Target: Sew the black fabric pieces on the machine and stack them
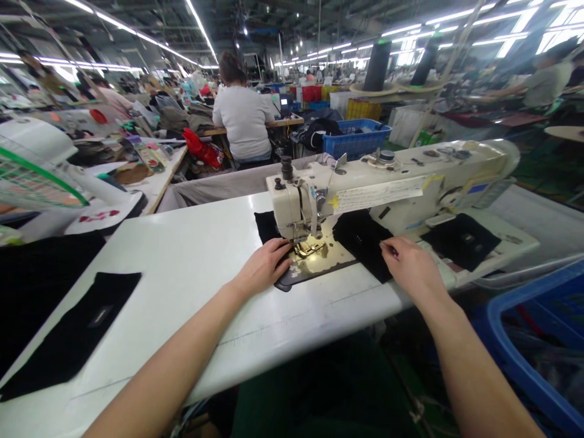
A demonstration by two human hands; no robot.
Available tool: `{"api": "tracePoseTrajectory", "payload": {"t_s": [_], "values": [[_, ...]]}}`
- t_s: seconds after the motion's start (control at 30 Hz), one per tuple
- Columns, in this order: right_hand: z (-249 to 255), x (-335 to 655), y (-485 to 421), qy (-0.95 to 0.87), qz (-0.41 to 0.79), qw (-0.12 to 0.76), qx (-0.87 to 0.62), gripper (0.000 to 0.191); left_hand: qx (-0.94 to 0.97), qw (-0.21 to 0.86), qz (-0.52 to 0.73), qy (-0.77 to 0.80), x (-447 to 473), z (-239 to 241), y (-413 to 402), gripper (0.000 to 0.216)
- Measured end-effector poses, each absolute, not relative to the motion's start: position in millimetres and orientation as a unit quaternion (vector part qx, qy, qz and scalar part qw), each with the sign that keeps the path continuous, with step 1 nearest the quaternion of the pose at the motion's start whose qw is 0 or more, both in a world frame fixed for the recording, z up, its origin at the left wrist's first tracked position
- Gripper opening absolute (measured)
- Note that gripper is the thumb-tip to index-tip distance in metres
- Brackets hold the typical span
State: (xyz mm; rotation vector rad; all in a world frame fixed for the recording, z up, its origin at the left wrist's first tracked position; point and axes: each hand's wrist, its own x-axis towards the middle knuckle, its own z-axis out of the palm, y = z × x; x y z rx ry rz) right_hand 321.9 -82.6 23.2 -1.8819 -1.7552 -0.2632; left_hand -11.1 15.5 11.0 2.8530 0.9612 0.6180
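L hand (263, 265) spread flat by cream metal sewing mach. (353, 180); R hand (414, 265) pinched over flat black cloth piece (360, 236), can't tell on what.

The sewing machine (410, 161) had a cream-white housing. Its needle plate (326, 261) was brassy yellow. The paper strip (381, 193) was off-white, lined with rows of dark script and edged in yellow at its ends. The centre cloth (365, 234) was black with small pale marks. The right-hand cloth (456, 249) and the left-hand cloth (112, 298) were black, each with one small light patch. The counter (196, 243) was glossy white, scored by a thin dark line. The fan (34, 143) was white with a green rim; its base (103, 216) bore red markings. The near basket (495, 316) and far basket (351, 143) were blue. The thread cones (378, 66) appeared black with green tips, although blur left the shade uncertain.
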Motion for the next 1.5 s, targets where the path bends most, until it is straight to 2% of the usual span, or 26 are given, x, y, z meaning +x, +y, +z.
{"api": "tracePoseTrajectory", "payload": {"t_s": [0.17, 0.3, 0.37, 0.47, 0.53, 0.6, 0.67, 0.7, 0.73, 0.8, 0.87, 0.97, 1.07, 1.13, 1.23, 1.33, 1.5], "values": [[41.0, 317.8, -90.8, -0.604, -0.162, 0.368, -0.688, 0.021, 0.930, 0.034, 0.194, 0.309, -12.9, 8.4, 14.4, 0.037], [67.9, 307.2, -110.9, -0.633, -0.140, 0.438, -0.624, 0.016, 0.921, 0.009, 0.184, 0.342, -38.1, 2.8, 11.9, 0.044], [81.6, 300.0, -122.4, -0.659, -0.115, 0.442, -0.598, 0.014, 0.912, -0.005, 0.174, 0.371, -59.6, 2.5, 10.2, 0.048], [95.4, 286.4, -136.8, -0.723, -0.077, 0.414, -0.548, 0.026, 0.886, -0.018, 0.166, 0.432, -85.1, 13.5, 1.4, 0.052], [98.6, 274.1, -143.7, -0.761, -0.055, 0.404, -0.505, 0.023, 0.866, -0.008, 0.186, 0.465, -86.0, 29.0, -13.5, 0.053], [98.2, 259.6, -148.7, -0.781, -0.013, 0.413, -0.468, 0.022, 0.857, 0.057, 0.237, 0.454, -71.7, 46.2, -35.7, 0.054], [95.1, 246.4, -151.7, -0.779, 0.043, 0.424, -0.459, 0.020, 0.852, 0.220, 0.276, 0.387, -49.2, 58.8, -59.0, 0.071], [92.8, 241.6, -152.2, -0.768, 0.069, 0.429, -0.471, 0.019, 0.838, 0.304, 0.276, 0.359, -38.2, 62.1, -68.3, 0.069], [89.9, 238.5, -152.2, -0.750, 0.094, 0.432, -0.493, 0.017, 0.817, 0.369, 0.273, 0.349, -29.1, 63.5, -74.7, 0.057], [82.9, 237.7, -149.9, -0.695, 0.146, 0.431, -0.556, 0.012, 0.765, 0.455, 0.271, 0.366, -19.6, 61.8, -77.3, 0.035], [74.5, 242.1, -145.6, -0.639, 0.215, 0.416, -0.610, 0.015, 0.714, 0.494, 0.283, 0.408, -21.7, 58.1, -67.3, 0.027], [60.0, 247.3, -140.5, -0.593, 0.362, 0.369, -0.618, 0.026, 0.662, 0.517, 0.299, 0.453, -35.6, 56.9, -40.0, 0.028], [43.9, 238.9, -143.0, -0.541, 0.507, 0.312, -0.595, 0.033, 0.651, 0.550, 0.256, 0.456, -44.3, 60.1, -13.4, 0.027], [33.0, 226.1, -149.4, -0.499, 0.561, 0.292, -0.592, 0.033, 0.652, 0.571, 0.215, 0.450, -42.1, 60.0, 0.2, 0.027], [18.9, 206.2, -161.8, -0.464, 0.589, 0.292, -0.594, 0.033, 0.668, 0.549, 0.192, 0.465, -29.4, 52.5, 14.1, 0.019], [9.2, 195.0, -172.6, -0.454, 0.564, 0.316, -0.613, 0.034, 0.723, 0.479, 0.169, 0.468, -14.0, 39.8, 20.7, 0.015], [-1.8, 192.1, -181.9, -0.489, 0.400, 0.396, -0.666, 0.030, 0.836, 0.236, 0.166, 0.466, 4.0, 22.2, 15.2, 0.017]]}}
